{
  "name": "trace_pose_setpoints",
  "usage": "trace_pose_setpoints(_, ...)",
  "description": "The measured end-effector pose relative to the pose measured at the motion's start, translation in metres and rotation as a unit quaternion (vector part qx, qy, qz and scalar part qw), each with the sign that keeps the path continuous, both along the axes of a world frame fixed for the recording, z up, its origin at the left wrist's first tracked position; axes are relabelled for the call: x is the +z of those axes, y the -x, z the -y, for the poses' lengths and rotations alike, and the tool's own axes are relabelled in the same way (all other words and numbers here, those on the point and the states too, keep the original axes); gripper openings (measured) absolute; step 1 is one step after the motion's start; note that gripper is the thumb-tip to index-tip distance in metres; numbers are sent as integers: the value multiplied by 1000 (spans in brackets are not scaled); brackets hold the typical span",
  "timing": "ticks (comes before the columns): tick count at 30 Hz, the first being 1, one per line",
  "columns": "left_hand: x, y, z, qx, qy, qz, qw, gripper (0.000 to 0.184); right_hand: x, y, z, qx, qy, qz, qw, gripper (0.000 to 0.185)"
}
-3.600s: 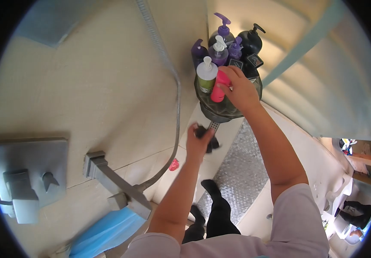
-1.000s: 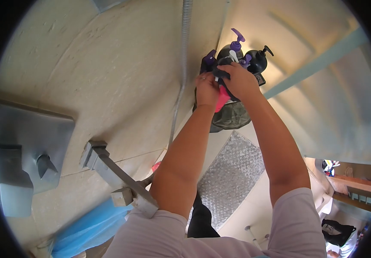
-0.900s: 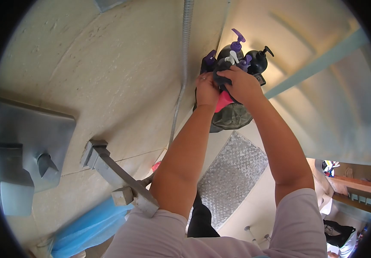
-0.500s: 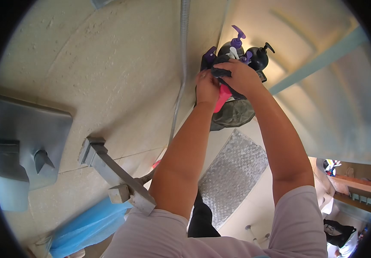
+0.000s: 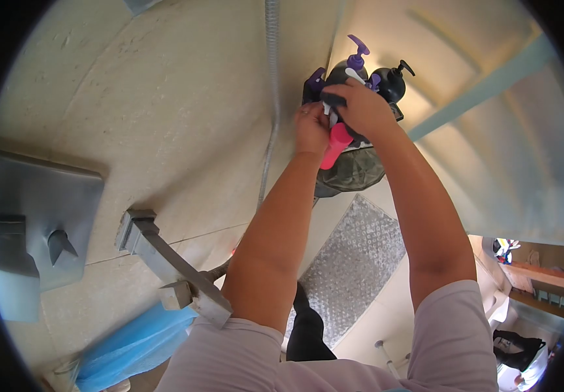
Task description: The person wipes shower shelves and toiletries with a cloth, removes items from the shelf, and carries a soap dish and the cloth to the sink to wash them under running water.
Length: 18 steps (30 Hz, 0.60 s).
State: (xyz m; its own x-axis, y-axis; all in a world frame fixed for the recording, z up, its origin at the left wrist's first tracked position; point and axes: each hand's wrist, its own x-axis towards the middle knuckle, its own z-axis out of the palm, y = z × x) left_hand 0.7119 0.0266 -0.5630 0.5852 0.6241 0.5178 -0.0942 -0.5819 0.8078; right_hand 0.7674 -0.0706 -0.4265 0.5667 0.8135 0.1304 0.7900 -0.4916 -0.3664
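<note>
Right hand: The right hand (image 5: 364, 108) bends over a dark cloth (image 5: 334, 99), its fingers closed on the fabric.
Left hand: The left hand (image 5: 313, 127) curls in close from the wall side, a ring on one finger; whether its fingertips pinch anything cannot be told.
White piece: Between the two hands' fingers, a white piece (image 5: 326, 109) shows just under the cloth, mostly hidden.
Pink bottle: Just below the fingers of both hands, a pink bottle (image 5: 335, 147) leans at a tilt.
Pumps: Just beyond the right fingers rise a white pump (image 5: 355, 76) and a taller purple pump (image 5: 356, 60). A black bottle (image 5: 390, 85) stands farther right.
Dark bottle: Just above the left fingers, a dark bottle (image 5: 313, 86) sits near the wall (image 5: 164, 98).
Shelf: The shelf (image 5: 354, 175) shows its dark edge below the fingers.
Mat: A grey mat (image 5: 350, 268) lies on the floor well below the fingers.
</note>
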Motion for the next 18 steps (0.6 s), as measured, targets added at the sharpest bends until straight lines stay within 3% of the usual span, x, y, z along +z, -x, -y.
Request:
trace_pose_setpoints(3,1,0,1,18,-35,-7,999,12,4,-10,8,-6,-124,35,992,36)
trace_pose_setpoints(5,4,3,-3,22,-82,-25,996,15,36,9,30,-28,-154,38,987,37)
trace_pose_setpoints(8,17,17,9,36,52,-51,997,32,66,39,85,-73,-224,15,972,40)
trace_pose_setpoints(12,9,42,34,72,332,35,940,43,8,72,166,-210,-318,-105,919,42)
trace_pose_setpoints(15,-39,80,78,124,507,27,853,45,-49,115,205,-271,-233,-218,908,38)
trace_pose_setpoints(16,-18,102,98,125,544,-34,829,46,-58,132,213,-269,-182,-237,916,37)
trace_pose_setpoints(17,-19,128,119,111,497,-128,851,45,-64,150,216,-249,-152,-287,912,36)
trace_pose_setpoints(18,-76,152,146,53,476,-98,873,46,-64,168,214,-227,-123,-334,906,36)
